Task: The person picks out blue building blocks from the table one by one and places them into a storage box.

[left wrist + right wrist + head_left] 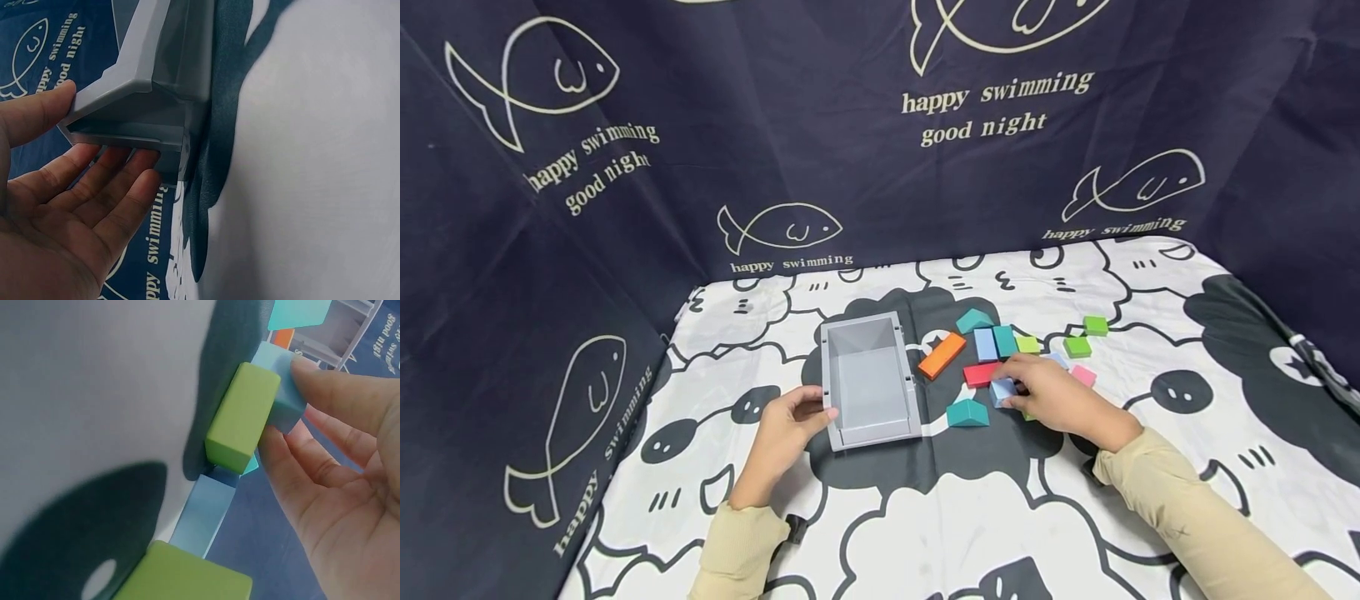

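A grey plastic bin stands on the patterned cloth. My left hand grips its near left rim, thumb on top and fingers beneath the lip in the left wrist view. Among the loose blocks to the right, my right hand pinches a light blue block between thumb and fingers. In the right wrist view a green block lies right beside that blue block. A red block lies just left of the right fingertips, and a teal block is nearer the bin.
An orange block lies between bin and hand. Farther back are another teal block, an upright-lying blue block and green blocks. A pink block shows behind the right hand. Dark fabric walls the cloth-covered surface.
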A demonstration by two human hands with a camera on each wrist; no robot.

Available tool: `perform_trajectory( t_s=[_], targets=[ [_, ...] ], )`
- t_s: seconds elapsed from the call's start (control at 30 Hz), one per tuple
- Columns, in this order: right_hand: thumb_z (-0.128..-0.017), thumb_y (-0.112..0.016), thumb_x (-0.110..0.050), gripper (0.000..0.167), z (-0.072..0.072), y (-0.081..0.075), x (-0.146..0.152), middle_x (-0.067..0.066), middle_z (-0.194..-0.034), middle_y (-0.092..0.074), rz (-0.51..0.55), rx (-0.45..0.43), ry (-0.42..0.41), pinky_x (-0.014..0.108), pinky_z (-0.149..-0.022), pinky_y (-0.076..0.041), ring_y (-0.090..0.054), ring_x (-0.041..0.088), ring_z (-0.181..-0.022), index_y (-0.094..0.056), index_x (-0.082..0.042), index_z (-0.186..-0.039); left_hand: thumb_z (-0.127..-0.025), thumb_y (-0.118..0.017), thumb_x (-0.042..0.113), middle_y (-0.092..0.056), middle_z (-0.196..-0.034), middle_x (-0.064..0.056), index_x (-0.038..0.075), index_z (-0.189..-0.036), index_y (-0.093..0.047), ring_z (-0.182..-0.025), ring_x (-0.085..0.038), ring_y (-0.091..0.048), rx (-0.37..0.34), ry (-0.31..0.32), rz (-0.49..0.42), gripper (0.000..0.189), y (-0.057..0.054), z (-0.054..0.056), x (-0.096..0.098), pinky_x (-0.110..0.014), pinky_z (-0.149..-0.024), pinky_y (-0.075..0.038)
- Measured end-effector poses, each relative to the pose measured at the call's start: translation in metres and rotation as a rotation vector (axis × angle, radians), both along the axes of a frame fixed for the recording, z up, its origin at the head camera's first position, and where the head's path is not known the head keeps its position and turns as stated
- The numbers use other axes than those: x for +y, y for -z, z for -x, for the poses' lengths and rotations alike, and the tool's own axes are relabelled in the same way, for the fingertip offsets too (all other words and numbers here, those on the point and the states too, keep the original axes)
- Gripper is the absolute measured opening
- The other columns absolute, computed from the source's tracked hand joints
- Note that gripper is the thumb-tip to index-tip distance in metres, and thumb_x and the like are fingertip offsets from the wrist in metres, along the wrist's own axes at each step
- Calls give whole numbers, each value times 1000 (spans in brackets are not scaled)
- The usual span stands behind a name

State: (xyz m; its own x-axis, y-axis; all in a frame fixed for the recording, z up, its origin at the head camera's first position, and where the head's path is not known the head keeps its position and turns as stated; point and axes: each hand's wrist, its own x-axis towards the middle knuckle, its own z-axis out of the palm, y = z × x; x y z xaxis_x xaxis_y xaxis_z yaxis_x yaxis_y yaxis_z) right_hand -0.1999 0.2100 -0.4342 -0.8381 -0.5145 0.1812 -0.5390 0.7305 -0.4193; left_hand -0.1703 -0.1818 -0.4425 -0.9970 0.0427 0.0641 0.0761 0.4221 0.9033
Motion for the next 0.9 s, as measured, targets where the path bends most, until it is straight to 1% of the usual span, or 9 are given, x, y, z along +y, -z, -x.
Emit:
perform_trajectory(
  t_s=[0.17,0.37,0.5,0.7,0.9],
  targets=[
    [-79,-82,-1,30,0,-2,1,5,-101,-67,23,7,-2,35,-75,-55,-62,16,-85,-73,-3,-108,-86,-79,13,-71,-106,-12,-1,-115,-68,-99,-25,-69,-1,1,-4,35,-1,1,0,-36,-88,-56],
    [-80,-80,1,31,0,-5,4,7,-105,-67,61,-33,38,39,-78,-56,-63,18,-90,-72,-2,-109,-85,-79,13,-71,-106,-12,1,-114,-69,-100,-24,-69,-1,-10,-7,33,-3,2,-1,-37,-89,-56],
    [-80,-80,1,31,-1,-6,4,8,-105,-67,66,-37,42,38,-78,-56,-62,19,-90,-73,-2,-109,-86,-79,14,-71,-106,-12,1,-115,-69,-100,-24,-69,-7,-14,-6,34,-3,1,-1,-38,-90,-55],
    [-80,-81,-1,29,-4,-10,-2,3,-101,-67,78,-14,47,33,-72,-52,-58,15,-82,-73,-5,-108,-86,-79,13,-71,-107,-12,0,-117,-68,-100,-25,-69,-17,-12,0,36,-1,1,-2,-40,-90,-55],
    [-80,-81,0,30,-6,-16,-9,5,-103,-68,118,16,50,36,-74,-54,-61,18,-84,-73,-5,-108,-86,-79,13,-71,-105,-12,-1,-117,-68,-98,-25,-69,-17,-2,-5,36,-1,1,-1,-38,-88,-56]
  ],
)
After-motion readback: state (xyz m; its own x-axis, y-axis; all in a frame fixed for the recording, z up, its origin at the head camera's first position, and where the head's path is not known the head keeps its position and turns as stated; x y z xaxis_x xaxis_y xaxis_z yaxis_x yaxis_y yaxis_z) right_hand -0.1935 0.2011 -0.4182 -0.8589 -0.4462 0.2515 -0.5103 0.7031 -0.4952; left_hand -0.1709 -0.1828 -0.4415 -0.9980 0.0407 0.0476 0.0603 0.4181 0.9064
